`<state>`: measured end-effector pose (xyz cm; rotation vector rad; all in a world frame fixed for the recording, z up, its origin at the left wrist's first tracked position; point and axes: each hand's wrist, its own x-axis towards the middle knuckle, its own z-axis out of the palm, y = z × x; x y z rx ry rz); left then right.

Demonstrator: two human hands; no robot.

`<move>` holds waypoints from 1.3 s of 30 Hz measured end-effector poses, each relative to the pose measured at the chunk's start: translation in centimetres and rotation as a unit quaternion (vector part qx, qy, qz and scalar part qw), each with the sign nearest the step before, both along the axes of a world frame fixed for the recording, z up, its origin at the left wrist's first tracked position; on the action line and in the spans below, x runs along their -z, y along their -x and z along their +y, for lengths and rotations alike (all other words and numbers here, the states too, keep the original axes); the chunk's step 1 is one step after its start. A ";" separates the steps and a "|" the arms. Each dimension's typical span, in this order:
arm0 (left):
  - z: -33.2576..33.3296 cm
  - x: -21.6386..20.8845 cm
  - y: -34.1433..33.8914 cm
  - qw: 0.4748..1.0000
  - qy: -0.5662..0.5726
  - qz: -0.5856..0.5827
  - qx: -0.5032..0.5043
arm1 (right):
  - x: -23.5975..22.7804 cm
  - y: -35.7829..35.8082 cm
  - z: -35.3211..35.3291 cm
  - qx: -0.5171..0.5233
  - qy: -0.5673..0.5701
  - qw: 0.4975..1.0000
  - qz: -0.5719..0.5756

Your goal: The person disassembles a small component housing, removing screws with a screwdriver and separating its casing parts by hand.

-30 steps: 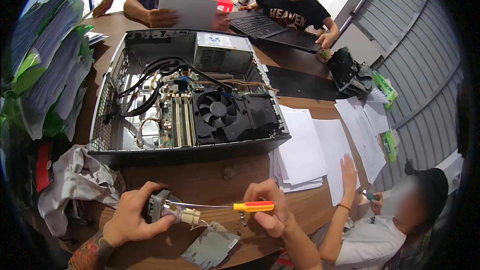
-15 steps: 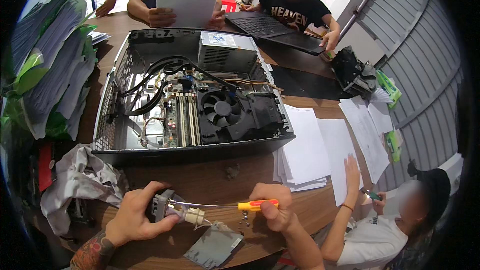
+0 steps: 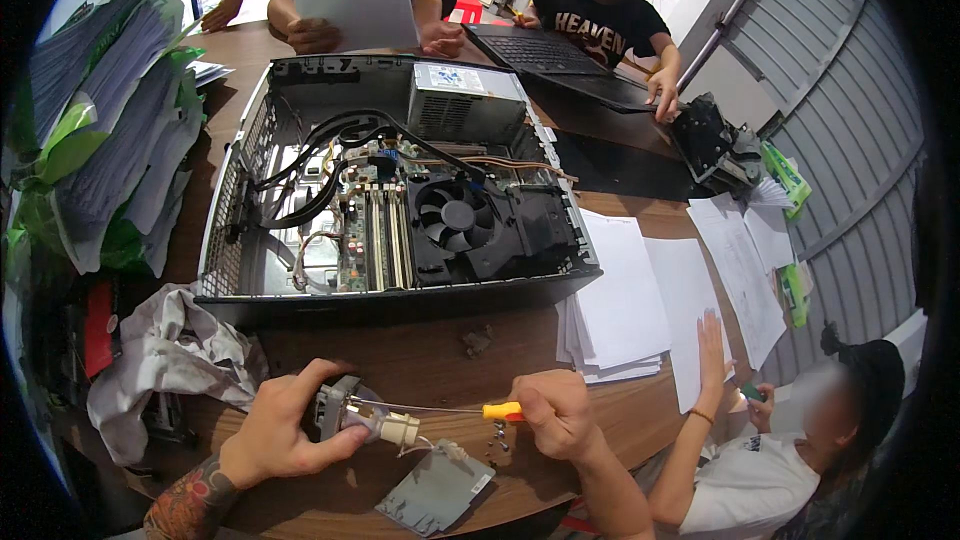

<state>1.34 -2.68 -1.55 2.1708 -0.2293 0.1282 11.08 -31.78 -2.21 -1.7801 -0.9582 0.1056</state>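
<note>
My left hand (image 3: pixel 290 425) grips a projector lamp (image 3: pixel 368 418), with a grey frame, a clear glass reflector and a cream ceramic end trailing wires. In my right fist (image 3: pixel 557 414) is a screwdriver (image 3: pixel 502 411) with a yellow and red handle. Its long thin shaft runs left to the lamp's grey frame; the tip's exact contact is hidden. Beneath the lamp's wires, a flat grey cover plate (image 3: pixel 437 490) lies on the table. Several small screws (image 3: pixel 499 432) lie just left of my right fist.
An opened desktop computer case (image 3: pixel 400 305) stands beyond my hands. White papers (image 3: pixel 622 300) lie right of it, a crumpled cloth (image 3: pixel 165 370) to the left, near stacked paper bundles (image 3: pixel 110 130). A co-worker's hand (image 3: pixel 712 355) rests on paper at right; another person holds a laptop (image 3: pixel 560 65).
My right fist has turned and now covers more of the screwdriver handle. My left hand keeps its hold on the lamp. The whole view has shifted slightly.
</note>
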 end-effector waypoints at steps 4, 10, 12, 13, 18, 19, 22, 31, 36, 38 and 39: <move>0.0 -0.1 0.0 1.000 -0.012 0.021 0.007 | -1.3 0.0 0.5 -0.020 0.017 0.999 -0.041; 0.0 0.0 -0.1 1.000 0.012 0.005 0.003 | -1.2 1.0 1.1 0.059 -0.043 0.997 0.038; 0.0 -0.1 -0.1 1.000 0.015 0.017 0.006 | -1.3 0.7 0.6 0.021 -0.020 0.999 0.038; -0.1 0.0 -0.2 1.000 0.015 0.011 0.005 | -1.3 0.4 0.5 -0.017 0.004 0.999 0.039; -0.2 -0.1 -0.2 1.000 0.018 0.006 0.005 | -0.4 -0.5 0.0 -0.072 0.018 0.997 -0.017; -0.1 -0.1 -0.2 1.000 0.004 0.007 0.006 | -0.2 -0.5 -0.2 -0.069 0.033 0.997 -0.025; -0.1 -0.1 -0.1 1.000 -0.001 0.011 0.004 | -1.1 -0.1 0.6 -0.049 0.016 0.998 -0.038; 0.0 0.0 0.0 1.000 0.017 0.019 0.003 | -0.6 0.8 0.3 -0.024 -0.036 0.996 0.084; -0.1 -0.2 -0.1 1.000 0.011 0.017 0.003 | -1.1 0.5 0.4 -0.027 -0.011 0.998 0.053; 0.0 -1.1 0.2 1.000 -0.005 0.018 -0.001 | -0.9 0.4 0.5 -0.040 -0.010 0.998 0.055; 0.0 -1.1 0.3 1.000 -0.007 0.023 -0.008 | -0.8 0.2 0.5 -0.046 0.007 0.998 0.032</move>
